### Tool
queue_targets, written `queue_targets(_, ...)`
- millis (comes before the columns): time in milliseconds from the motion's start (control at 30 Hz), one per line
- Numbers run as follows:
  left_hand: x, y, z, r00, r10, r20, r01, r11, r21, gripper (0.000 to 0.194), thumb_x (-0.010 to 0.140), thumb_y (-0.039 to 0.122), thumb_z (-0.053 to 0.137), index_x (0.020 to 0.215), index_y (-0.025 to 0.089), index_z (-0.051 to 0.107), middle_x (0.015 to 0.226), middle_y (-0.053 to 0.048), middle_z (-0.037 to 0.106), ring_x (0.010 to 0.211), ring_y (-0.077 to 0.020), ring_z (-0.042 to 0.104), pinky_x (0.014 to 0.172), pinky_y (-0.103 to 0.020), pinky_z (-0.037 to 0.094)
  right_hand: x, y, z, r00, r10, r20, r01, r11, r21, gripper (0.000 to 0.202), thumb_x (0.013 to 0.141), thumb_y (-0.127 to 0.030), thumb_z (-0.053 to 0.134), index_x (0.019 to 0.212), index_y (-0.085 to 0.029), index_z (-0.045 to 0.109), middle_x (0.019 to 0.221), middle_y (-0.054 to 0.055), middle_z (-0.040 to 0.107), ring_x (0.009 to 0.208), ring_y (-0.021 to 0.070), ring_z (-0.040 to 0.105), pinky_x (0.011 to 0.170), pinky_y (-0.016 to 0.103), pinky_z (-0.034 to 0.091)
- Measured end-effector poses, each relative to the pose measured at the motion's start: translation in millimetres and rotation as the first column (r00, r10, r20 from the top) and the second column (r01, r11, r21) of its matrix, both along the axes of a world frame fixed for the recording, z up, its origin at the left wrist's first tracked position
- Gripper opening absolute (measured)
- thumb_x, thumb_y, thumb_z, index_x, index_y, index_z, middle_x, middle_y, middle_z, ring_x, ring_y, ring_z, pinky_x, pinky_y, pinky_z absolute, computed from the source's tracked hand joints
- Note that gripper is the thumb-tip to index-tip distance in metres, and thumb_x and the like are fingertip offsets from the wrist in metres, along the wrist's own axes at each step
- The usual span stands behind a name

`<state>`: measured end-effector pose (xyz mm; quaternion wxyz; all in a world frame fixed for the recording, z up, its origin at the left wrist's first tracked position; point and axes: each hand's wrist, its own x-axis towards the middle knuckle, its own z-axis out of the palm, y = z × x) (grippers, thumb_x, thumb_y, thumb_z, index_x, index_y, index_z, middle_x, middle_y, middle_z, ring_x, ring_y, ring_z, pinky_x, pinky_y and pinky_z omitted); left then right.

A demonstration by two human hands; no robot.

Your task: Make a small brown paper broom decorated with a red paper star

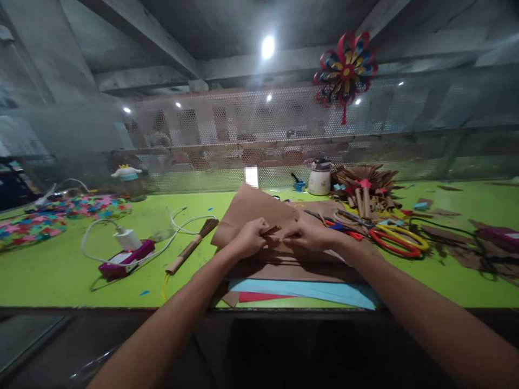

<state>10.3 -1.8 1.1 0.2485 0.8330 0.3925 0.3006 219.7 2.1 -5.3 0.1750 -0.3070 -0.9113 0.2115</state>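
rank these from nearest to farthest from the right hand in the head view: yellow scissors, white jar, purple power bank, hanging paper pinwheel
1. yellow scissors, just to the right of the right hand on the green table.
2. white jar, behind the hand by the mesh.
3. hanging paper pinwheel, high above.
4. purple power bank, far left.

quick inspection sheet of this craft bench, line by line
surface: green table, scattered with small paper scraps.
job's things: brown paper sheet lying under both hands; its near part seems pinched into a narrow fold; blue sheet and red sheet lie at the near edge.
clutter: scissors, finished brown paper fans, one rolled fan, colourful paper pieces, white pot.
hands: left hand and right hand both pinch the fold.
cables: white charger cable to a purple device; dark cords at right.
surroundings: perforated metal screen, hanging paper pinwheel.
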Motion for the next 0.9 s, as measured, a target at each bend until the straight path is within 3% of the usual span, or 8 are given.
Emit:
queue_targets(133,-2.0,0.1,-4.0,0.981,-0.023,-0.194,0.039,0.996,0.080,0.023,0.071,0.032,0.055,0.072,0.011,0.064,0.063,0.000,0.057,0.060,-0.0123,0.048,0.053,-0.020,0.032,-3.0,2.7,-8.4,0.996,-0.086,-0.027,0.087,0.995,0.043,0.024,0.079,-0.028,0.047,0.076,-0.012,0.065,0.059,-0.001,0.055,0.057,0.0105,0.045,0.053,0.020,0.033)
queue_targets(267,-1.7,1.7,-8.6,0.946,0.054,-0.320,-0.003,0.987,0.158,0.025,0.071,0.035,0.055,0.066,0.011,0.064,0.060,-0.002,0.058,0.058,-0.0127,0.049,0.054,-0.021,0.032,-6.8,-1.3,-13.7,0.992,-0.119,-0.030,0.123,0.980,0.156,0.025,0.079,-0.027,0.049,0.075,-0.011,0.068,0.064,0.002,0.059,0.058,0.0103,0.046,0.053,0.020,0.033)
queue_targets(367,-0.7,4.6,-13.2,0.916,0.066,-0.395,0.028,0.973,0.228,0.026,0.074,0.036,0.053,0.066,0.014,0.064,0.064,-0.003,0.059,0.061,-0.0135,0.051,0.056,-0.021,0.032,-9.6,-5.4,-15.0,0.990,-0.141,-0.022,0.143,0.965,0.219,0.024,0.080,-0.025,0.051,0.074,-0.011,0.069,0.064,0.004,0.059,0.055,0.0093,0.045,0.052,0.020,0.031)
queue_targets(633,-0.5,6.7,-20.3,0.876,0.052,-0.480,0.164,0.903,0.396,0.029,0.084,0.030,0.043,0.071,0.017,0.066,0.072,-0.005,0.056,0.072,-0.0146,0.050,0.062,-0.022,0.035,-10.4,-9.2,-18.9,0.983,-0.174,0.066,0.142,0.932,0.333,0.018,0.079,-0.019,0.051,0.073,-0.014,0.067,0.069,0.005,0.062,0.060,0.0106,0.048,0.056,0.021,0.031)
queue_targets(900,0.1,3.6,-20.2,0.819,0.080,-0.568,0.255,0.836,0.486,0.017,0.080,0.022,0.047,0.078,0.017,0.063,0.077,-0.005,0.055,0.075,-0.0161,0.049,0.061,-0.025,0.034,-6.6,-13.1,-18.4,0.957,-0.193,0.217,0.075,0.886,0.458,0.017,0.080,-0.015,0.046,0.071,-0.013,0.061,0.076,0.006,0.059,0.065,0.0119,0.048,0.058,0.022,0.029)
